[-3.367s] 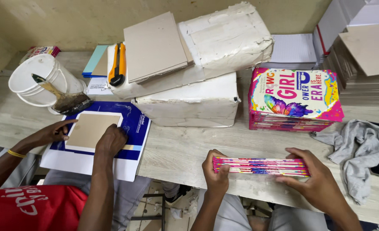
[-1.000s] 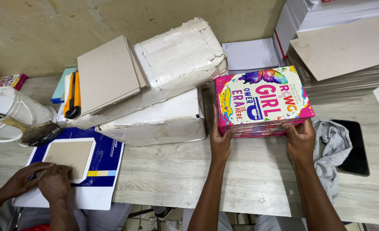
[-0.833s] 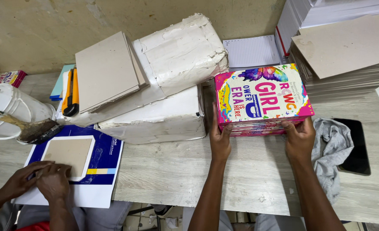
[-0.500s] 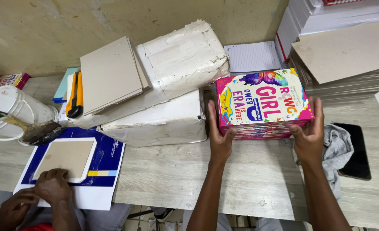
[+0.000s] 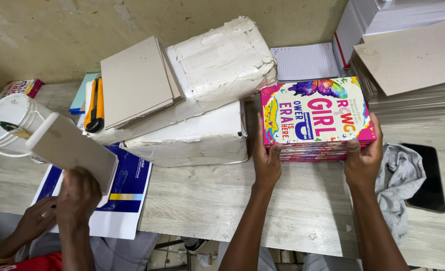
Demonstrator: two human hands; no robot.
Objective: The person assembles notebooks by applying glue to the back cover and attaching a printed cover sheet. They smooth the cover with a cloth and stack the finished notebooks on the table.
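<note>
A stack of bright pink books with a butterfly on the top cover (image 5: 317,113) sits on the pale wooden table (image 5: 232,211). My left hand (image 5: 266,159) grips the stack's near left corner. Over at the near right corner, my right hand (image 5: 364,159) holds it the same way, thumb on top. Both hands press the stack from its two sides.
Two white wrapped bundles (image 5: 202,105) with grey boards (image 5: 134,83) on top lie left of the books. A grey cloth (image 5: 400,183) and a black phone (image 5: 425,176) lie at the right. Board stacks (image 5: 413,57) stand behind. At the left a co-worker's hands (image 5: 77,198) lift a board (image 5: 72,150) over a blue sheet, by a white bucket (image 5: 9,125).
My hands went from holding a thin pile near the table's edge to gripping the book stack by its sides. The co-worker has lifted the board off the blue sheet.
</note>
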